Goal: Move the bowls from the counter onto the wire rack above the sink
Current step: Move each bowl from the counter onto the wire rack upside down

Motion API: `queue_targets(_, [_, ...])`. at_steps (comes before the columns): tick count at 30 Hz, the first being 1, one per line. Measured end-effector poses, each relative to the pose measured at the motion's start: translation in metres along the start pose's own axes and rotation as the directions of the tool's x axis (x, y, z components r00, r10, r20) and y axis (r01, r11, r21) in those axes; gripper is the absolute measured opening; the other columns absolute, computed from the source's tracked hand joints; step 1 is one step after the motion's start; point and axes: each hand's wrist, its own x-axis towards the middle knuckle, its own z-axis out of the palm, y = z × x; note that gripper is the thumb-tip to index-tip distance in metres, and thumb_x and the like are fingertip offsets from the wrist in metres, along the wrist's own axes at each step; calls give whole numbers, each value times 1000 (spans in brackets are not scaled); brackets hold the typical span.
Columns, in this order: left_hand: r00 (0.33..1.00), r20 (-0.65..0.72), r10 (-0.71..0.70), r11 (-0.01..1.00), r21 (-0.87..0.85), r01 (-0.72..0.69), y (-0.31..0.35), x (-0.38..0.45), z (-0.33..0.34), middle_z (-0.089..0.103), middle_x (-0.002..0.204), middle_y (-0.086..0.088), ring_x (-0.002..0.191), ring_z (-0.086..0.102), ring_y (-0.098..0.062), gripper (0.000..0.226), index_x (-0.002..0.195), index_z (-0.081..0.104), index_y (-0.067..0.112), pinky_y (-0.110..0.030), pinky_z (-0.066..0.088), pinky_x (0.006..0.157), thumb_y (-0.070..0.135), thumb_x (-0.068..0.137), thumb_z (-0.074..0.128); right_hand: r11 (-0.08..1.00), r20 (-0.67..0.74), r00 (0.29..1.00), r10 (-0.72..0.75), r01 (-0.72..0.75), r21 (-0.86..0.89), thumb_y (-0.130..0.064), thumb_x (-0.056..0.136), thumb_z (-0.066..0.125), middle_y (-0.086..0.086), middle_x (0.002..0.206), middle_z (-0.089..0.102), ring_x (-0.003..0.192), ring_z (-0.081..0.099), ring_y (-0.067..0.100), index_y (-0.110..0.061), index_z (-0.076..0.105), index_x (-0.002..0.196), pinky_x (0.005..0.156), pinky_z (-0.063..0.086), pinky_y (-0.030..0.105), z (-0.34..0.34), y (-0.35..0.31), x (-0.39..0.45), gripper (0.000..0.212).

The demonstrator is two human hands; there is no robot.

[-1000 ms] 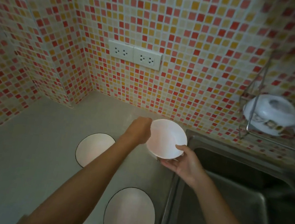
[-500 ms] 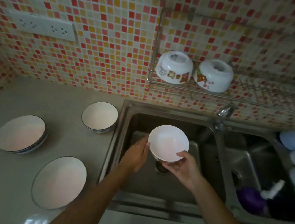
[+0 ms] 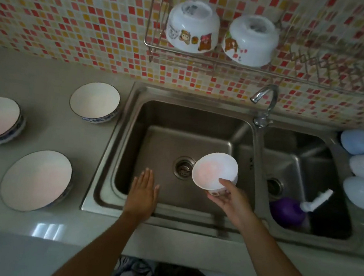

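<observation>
Presently the right hand [image 3: 229,198] grips the small white bowl [image 3: 214,172] by rim and base above the sink [image 3: 251,146], left hand [image 3: 143,192] spread empty; rigid, breakable, probably slippery, so pinch the rim firmly.

counter [image 3: 46,80]: three bowls [image 3: 94,102], left of sink [image 3: 188,118] | wire rack [image 3: 209,59]: two bowls above sink
</observation>
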Motion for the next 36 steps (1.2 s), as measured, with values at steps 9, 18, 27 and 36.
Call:
queue_targets(9, [987, 65, -149, 987, 69, 144, 3, 1, -2, 7, 160, -10, 148, 3, -18, 58, 151, 8, 5, -36, 0, 121, 36, 102, 11, 974, -183, 976, -116, 75, -215, -5, 71, 81, 10, 134, 51, 118, 54, 32, -9, 40, 137, 82, 58, 47, 1, 24, 27, 78])
queue_targets(18, [990, 36, -135, 991, 23, 134, 11, 14, -6, 14, 159, -8, 147, 12, -16, 55, 150, 15, 6, -33, 7, 119, 33, 102, 17, 853, -188, 939, -289, 163, -497, -10, 68, 84, 1, 110, 53, 95, 56, 21, -16, 43, 119, 81, 59, 43, 13, 27, 34, 66])
queue_targets(27, [983, 4, -185, 983, 2, 185, 1, 6, 0, 19, 158, -9, 146, 16, -18, 54, 149, 19, 5, -34, 11, 120, 31, 102, 19, -125, 404, 674, -618, 424, -897, -16, 63, 87, 13, 138, 49, 125, 48, 29, -8, 39, 137, 95, 51, 44, 11, 50, 38, 89])
queue_targets(36, [987, 17, -158, 987, -31, 159, -1, 4, -2, 16, 159, -6, 147, 11, -16, 54, 150, 15, 8, -31, 5, 119, 32, 102, 16, -653, 665, 575, -476, 274, -706, -15, 52, 91, 17, 137, 55, 130, 50, 35, -7, 44, 133, 94, 51, 50, 15, 47, 31, 94])
